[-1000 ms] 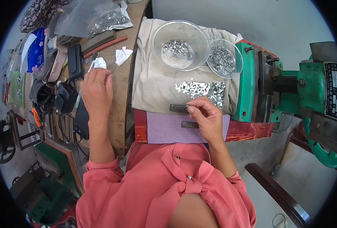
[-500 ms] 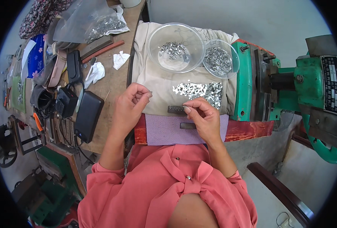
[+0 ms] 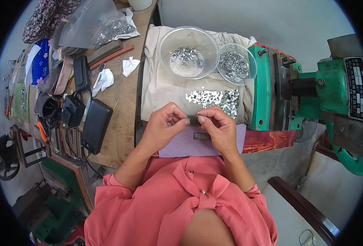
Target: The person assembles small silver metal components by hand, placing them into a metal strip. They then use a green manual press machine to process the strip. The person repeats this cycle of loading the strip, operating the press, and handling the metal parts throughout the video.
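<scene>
Over the cloth my left hand (image 3: 163,125) and my right hand (image 3: 219,128) meet almost fingertip to fingertip. My right thumb and fingers pinch a small dark metal bar (image 3: 193,118), mostly covered by both hands. My left thumb and forefinger are pressed together at the bar's other end; whatever they hold is too small or hidden to name. Below the hands, a second dark bar (image 3: 202,136) lies on a purple textured mat (image 3: 175,146). Beyond them, small shiny metal pieces (image 3: 208,97) are spread on a beige cloth (image 3: 157,92).
Behind the pieces stand a large clear tub (image 3: 160,55) and a smaller clear bowl (image 3: 255,67), both holding small metal parts. A green machine (image 3: 261,88) borders the right. On the left bench (image 3: 122,88) lie a black power bank (image 3: 96,125), cables, crumpled tissue and a plastic bag (image 3: 77,30).
My left hand has moved right and slightly down, from beside the bar to its left end. My right hand has stayed nearly in place with the bar.
</scene>
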### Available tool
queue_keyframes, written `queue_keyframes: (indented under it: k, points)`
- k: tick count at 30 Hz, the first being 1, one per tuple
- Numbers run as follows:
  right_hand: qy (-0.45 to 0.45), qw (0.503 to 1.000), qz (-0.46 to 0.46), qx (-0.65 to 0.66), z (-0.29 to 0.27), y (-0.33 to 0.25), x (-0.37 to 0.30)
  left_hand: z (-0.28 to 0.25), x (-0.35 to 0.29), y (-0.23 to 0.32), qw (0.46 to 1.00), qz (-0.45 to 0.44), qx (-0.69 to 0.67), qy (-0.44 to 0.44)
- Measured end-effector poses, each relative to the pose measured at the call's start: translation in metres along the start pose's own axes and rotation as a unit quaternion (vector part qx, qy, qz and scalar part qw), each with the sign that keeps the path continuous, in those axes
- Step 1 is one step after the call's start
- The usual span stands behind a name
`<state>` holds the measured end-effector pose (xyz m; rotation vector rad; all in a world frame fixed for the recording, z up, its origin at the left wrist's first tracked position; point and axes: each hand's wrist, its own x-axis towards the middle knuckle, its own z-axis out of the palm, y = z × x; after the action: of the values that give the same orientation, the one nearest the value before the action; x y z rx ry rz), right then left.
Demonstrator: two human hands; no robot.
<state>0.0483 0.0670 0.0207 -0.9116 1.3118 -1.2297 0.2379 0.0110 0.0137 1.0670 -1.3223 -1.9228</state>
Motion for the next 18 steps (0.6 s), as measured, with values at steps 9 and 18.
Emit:
queue_keyframes:
  k: [9,18]
  points:
    - [0.007,1.0,-0.013,-0.011,0.001,0.002,-0.001,0.012,0.002,0.005,0.999,-0.008,-0.043,-0.015]
    - [0.004,0.999,-0.019,-0.026,-0.001,0.002,-0.002,0.015,0.002,0.004,0.999,-0.011,-0.026,-0.021]
